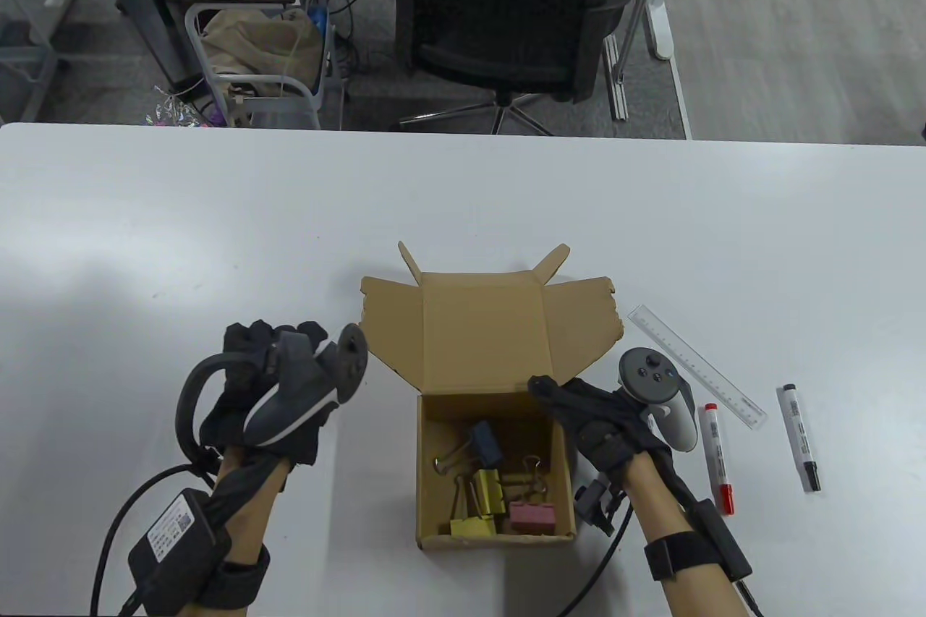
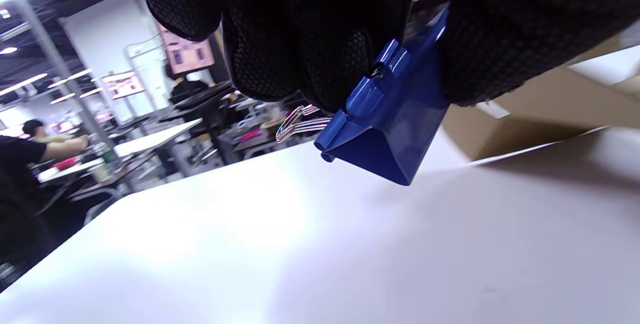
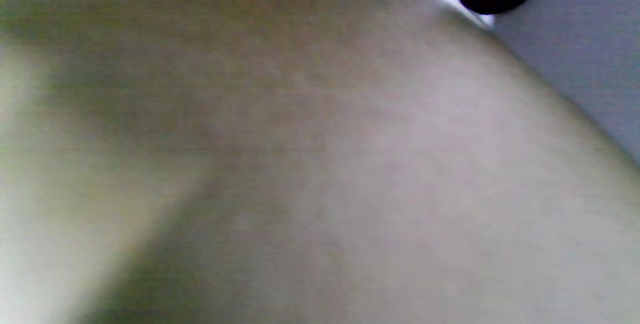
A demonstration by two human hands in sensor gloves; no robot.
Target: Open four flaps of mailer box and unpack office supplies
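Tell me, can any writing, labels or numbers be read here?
None can be read.
Ruler: scale marks, too small.
Red marker and black marker: label print, too small.
Black pack on the left forearm: white label, blurred.
Wall screens in the left wrist view: blurred.

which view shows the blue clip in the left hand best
The left wrist view: the blue clip fills the frame, pinched by the left hand. The table view hides it under the hand; the right wrist view shows only blurred cardboard.
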